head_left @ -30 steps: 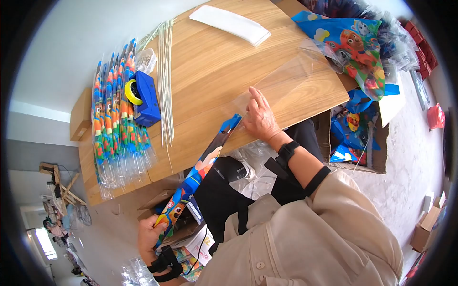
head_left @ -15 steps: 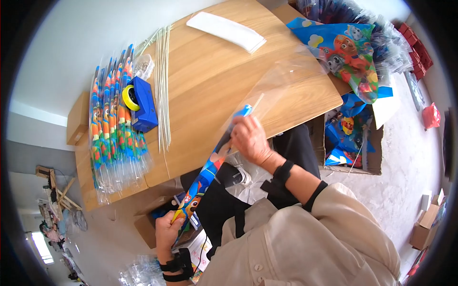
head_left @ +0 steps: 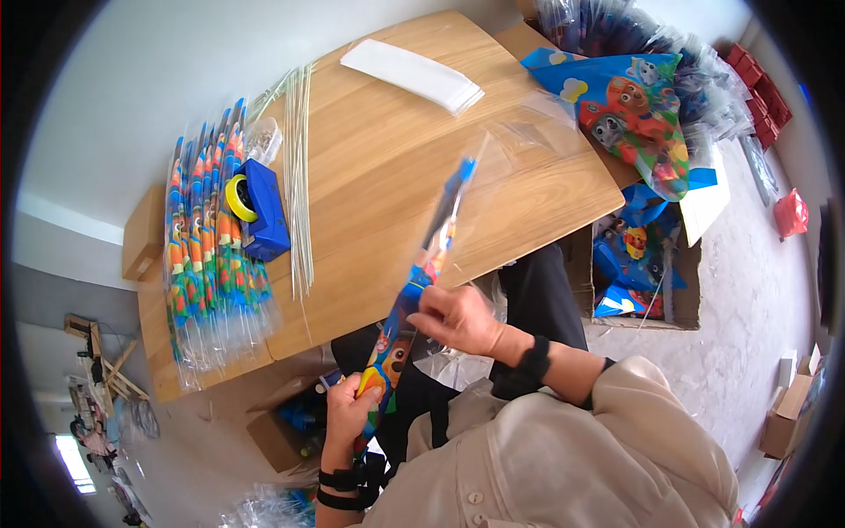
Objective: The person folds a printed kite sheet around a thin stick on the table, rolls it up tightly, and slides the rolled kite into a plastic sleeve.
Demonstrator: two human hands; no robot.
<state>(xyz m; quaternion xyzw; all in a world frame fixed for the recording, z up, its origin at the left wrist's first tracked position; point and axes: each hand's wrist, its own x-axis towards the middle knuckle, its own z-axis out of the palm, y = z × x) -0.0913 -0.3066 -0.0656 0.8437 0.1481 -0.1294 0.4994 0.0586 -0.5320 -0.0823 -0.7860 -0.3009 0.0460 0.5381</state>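
Observation:
A rolled cartoon-print kite (head_left: 422,273) slants up from my lap over the table's near edge, with a clear plastic sleeve (head_left: 475,163) around its upper part. Its lower end is wrapped in the closed fingers of my left hand (head_left: 346,412). Partway up the roll, my right hand (head_left: 462,319) is closed with curled fingers against its side; the fingertips are partly hidden.
On the wooden table (head_left: 370,194) lie several sleeved rolled kites (head_left: 207,229), a blue tape dispenser (head_left: 264,211), thin white sticks (head_left: 299,176) and a white stack (head_left: 409,75). An unrolled printed kite (head_left: 629,114) hangs at the right corner above a cardboard box (head_left: 687,290).
My right hand has slid down along the roll toward my left hand. The roll now stands steeper, and my left hand has moved slightly right and up.

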